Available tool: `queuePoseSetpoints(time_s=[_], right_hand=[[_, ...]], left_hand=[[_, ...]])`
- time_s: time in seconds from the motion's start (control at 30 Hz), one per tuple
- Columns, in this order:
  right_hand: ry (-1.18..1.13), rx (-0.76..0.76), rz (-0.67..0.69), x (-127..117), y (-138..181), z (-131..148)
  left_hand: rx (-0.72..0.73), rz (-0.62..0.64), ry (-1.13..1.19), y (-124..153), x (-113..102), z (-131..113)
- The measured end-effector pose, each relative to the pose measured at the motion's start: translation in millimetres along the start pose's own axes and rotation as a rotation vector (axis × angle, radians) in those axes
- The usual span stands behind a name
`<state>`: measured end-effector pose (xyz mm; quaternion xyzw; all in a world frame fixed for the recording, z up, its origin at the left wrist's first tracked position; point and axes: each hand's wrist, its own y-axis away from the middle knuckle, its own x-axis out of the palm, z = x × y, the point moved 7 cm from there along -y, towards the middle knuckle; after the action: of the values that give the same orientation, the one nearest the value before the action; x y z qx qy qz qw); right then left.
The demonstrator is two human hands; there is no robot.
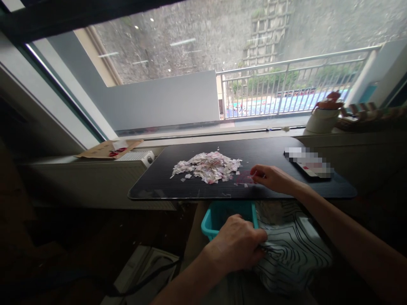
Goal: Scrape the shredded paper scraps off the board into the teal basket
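Note:
A heap of small white and pinkish paper scraps (211,166) lies on a dark tabletop (159,184). To the right of the heap, my right hand (270,178) has its fingers pinched at the edge of a thin pink see-through sheet (244,177), which lies flat on the table among a few loose scraps. Below the table's front edge, a teal plastic basket (208,226) rests at my lap. My left hand (237,243) is closed over its near right rim, its fingertips partly hidden. Striped cloth (292,250) touches that hand on the right.
A phone-like flat object (308,163), partly blurred out, lies at the table's right. Red-handled scissors (117,151) sit on brown paper (95,149) above the radiator (133,157). A pale pot (322,120) stands on the windowsill. A box-like object (146,271) lies on the floor.

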<state>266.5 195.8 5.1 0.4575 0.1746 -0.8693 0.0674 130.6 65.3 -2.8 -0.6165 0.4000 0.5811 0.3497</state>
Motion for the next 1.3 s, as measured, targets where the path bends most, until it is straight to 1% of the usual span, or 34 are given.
queuePoseSetpoints(time_s=[0.07, 0.17, 0.27, 0.33, 0.4, 0.47, 0.53, 0.6, 0.63, 0.77, 0.8, 0.93, 1.1, 1.23, 1.3], right_hand=[[0.003, 0.0, -0.024, -1.7, -0.8, 0.8], [0.066, 0.01, -0.076, -2.9, -3.6, 4.6], [0.08, -0.049, -0.02, 2.8, 1.7, 14.5], [0.049, -0.101, 0.044, 5.3, 11.5, 20.5], [0.021, -0.114, 0.081, 3.8, 22.1, 21.9], [0.054, -0.065, 0.026, -3.9, 29.3, 17.3], [0.124, -0.002, -0.078, -13.0, 33.9, 11.8], [0.157, 0.023, -0.127, -15.5, 37.4, 10.9], [0.145, 0.018, -0.117, -13.6, 39.0, 12.5], [0.029, -0.016, 0.014, -0.6, 47.2, 23.2], [0.017, -0.014, 0.021, 0.0, 49.0, 24.6], [0.037, 0.03, -0.049, -5.4, 51.8, 23.0], [-0.006, -0.017, 0.035, 3.1, 51.4, 30.1], [0.029, 0.003, -0.022, -0.4, 51.1, 30.5], [0.025, -0.002, -0.001, 0.3, 51.3, 30.1]], left_hand=[[0.001, -0.001, -0.001, -0.1, 0.0, -0.2], [-0.002, -0.005, -0.003, 1.2, -0.3, 0.3], [-0.014, -0.01, -0.004, 3.6, -0.4, 2.8], [-0.022, -0.01, -0.006, 4.2, -0.1, 4.6], [-0.025, -0.009, -0.011, 3.5, 0.3, 5.5], [-0.021, -0.011, -0.016, 2.0, 0.4, 4.7], [-0.014, -0.014, -0.016, 0.7, 0.3, 3.0], [-0.012, -0.017, -0.013, 0.2, -0.1, 1.5], [-0.011, -0.017, -0.011, 0.1, -0.3, 0.9], [-0.005, -0.009, -0.008, -0.4, -1.4, -0.6], [-0.004, -0.009, -0.01, -0.7, -1.8, -0.6], [-0.014, -0.002, -0.01, -1.4, -2.3, 0.3], [-0.017, 0.021, -0.003, -0.1, -0.6, 1.3], [-0.02, 0.013, 0.009, 0.7, -0.8, 3.1], [-0.023, 0.017, 0.017, 0.7, -0.3, 4.0]])
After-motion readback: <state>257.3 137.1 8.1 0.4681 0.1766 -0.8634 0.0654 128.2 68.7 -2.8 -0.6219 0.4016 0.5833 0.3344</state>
